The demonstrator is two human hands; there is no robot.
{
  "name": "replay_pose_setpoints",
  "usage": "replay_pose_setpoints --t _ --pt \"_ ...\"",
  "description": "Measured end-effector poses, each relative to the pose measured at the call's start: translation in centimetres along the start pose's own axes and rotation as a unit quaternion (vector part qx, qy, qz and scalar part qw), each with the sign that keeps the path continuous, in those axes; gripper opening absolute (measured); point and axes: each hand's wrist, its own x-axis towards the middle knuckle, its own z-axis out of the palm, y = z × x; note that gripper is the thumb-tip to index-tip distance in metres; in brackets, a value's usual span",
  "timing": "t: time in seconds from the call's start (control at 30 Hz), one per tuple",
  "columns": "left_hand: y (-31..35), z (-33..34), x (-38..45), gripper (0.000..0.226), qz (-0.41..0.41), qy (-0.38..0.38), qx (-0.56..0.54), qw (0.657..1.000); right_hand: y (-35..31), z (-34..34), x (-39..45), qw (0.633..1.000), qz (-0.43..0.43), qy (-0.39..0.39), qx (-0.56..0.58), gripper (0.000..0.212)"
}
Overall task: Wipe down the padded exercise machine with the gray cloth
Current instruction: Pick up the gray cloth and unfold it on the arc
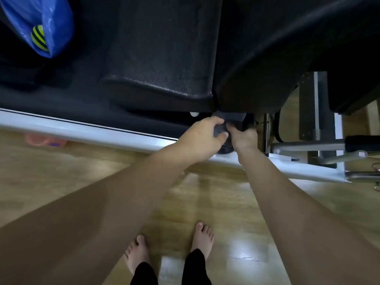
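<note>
At the near edge of the padded exercise machine (160, 64), just under its black cushions, we had both our hands on the gray cloth (228, 120). Our left hand (200, 136) had its fingers curled over the top of the cloth and the thumb pressed against it from below, so it pinched the fabric. Our right hand (244, 136) was beside it, touching it, with the fingers bent around the other part of the same cloth. The cloth was bunched between the two hands, against the lower corner where two cushions met, above the white metal frame rail (82, 128). Most of the cloth was hidden by our fingers.

We stood barefoot on the wooden floor (226, 202), with black trouser legs visible at the bottom. On the machine at the far left lay a blue plastic bag (55, 21) holding a yellow and black striped ball (39, 38). We could read no brand, label or writing on anything.
</note>
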Motion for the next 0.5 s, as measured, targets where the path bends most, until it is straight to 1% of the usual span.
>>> replay_pose_setpoints --t 0.13,0.17,0.2,0.3,0.33,0.43,0.5 --pt "0.1 1.1 1.9 0.050 -0.038 -0.015 -0.004 0.999 -1.6 -0.3 0.3 0.993 0.061 -0.046 0.085 0.050" --pt "0.2 1.3 2.6 0.049 -0.048 -0.020 -0.013 0.999 -1.7 -0.3 0.2 0.991 0.067 -0.061 0.097 0.043" --pt "0.1 1.6 3.3 0.049 -0.059 -0.018 -0.024 0.998 -1.8 -0.3 0.3 0.989 0.076 -0.070 0.106 0.041" --pt "0.0 2.3 4.8 0.050 -0.099 -0.002 -0.057 0.993 -2.0 -0.5 0.0 0.980 0.091 -0.095 0.148 0.046" --pt "-0.1 2.6 5.0 0.050 -0.108 0.003 -0.064 0.992 -2.1 -0.7 -0.3 0.980 0.085 -0.100 0.152 0.043" --pt "-0.1 3.0 4.4 0.050 -0.134 0.034 -0.092 0.986 -1.9 -2.4 -2.8 0.981 0.069 -0.107 0.147 0.020" --pt "0.2 2.9 3.1 0.050 -0.164 0.064 -0.132 0.975 -1.7 -4.1 -5.5 0.977 0.084 -0.128 0.150 0.022"
